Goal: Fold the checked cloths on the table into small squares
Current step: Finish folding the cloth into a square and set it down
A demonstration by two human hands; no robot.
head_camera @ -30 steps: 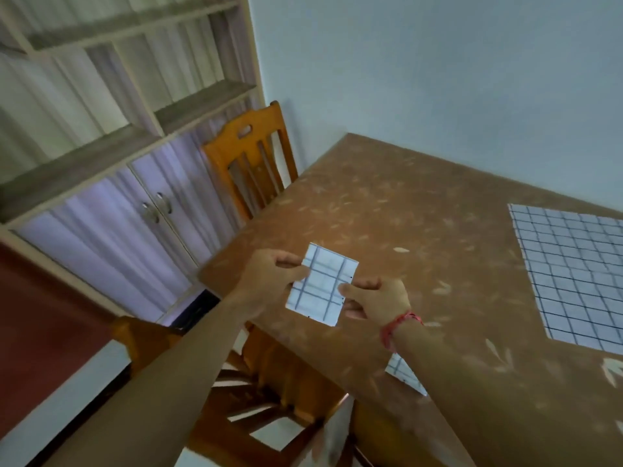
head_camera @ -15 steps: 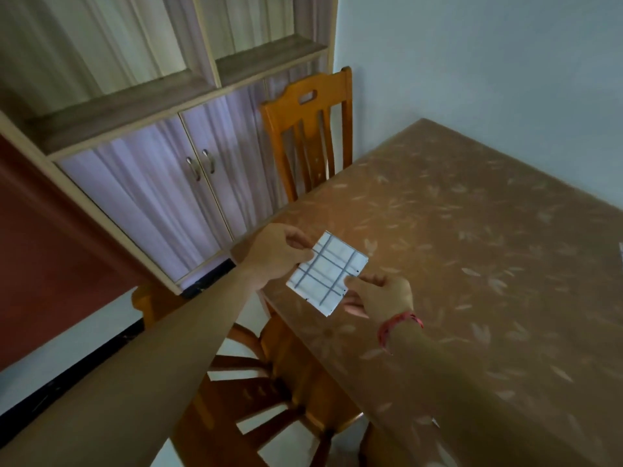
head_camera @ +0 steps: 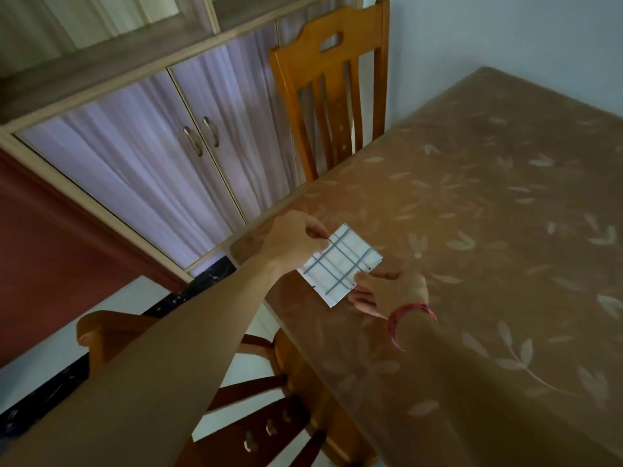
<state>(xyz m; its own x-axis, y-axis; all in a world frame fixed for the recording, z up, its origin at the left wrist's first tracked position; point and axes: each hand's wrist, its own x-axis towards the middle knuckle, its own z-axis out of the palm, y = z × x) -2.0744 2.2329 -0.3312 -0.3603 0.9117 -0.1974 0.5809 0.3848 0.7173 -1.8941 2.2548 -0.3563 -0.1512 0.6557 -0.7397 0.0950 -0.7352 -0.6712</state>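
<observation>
A small white cloth with grey checks point(head_camera: 340, 264), folded into a square, is held just above the near left corner of the brown leaf-patterned table point(head_camera: 488, 230). My left hand point(head_camera: 295, 241) pinches its upper left edge with thumb and fingers. My right hand point(head_camera: 387, 288), with a red band at the wrist, grips its lower right edge. The cloth is tilted like a diamond between the two hands. No other checked cloth is in view.
An orange wooden chair point(head_camera: 332, 96) stands at the table's far left side, and a second chair point(head_camera: 269, 399) is tucked below my arms. A cabinet with two handled doors point(head_camera: 188, 146) lines the wall to the left.
The view has swung left, so the large flat checked cloth on the right left the frame. Both hands kept their hold on the folded square, which has rotated slightly.
</observation>
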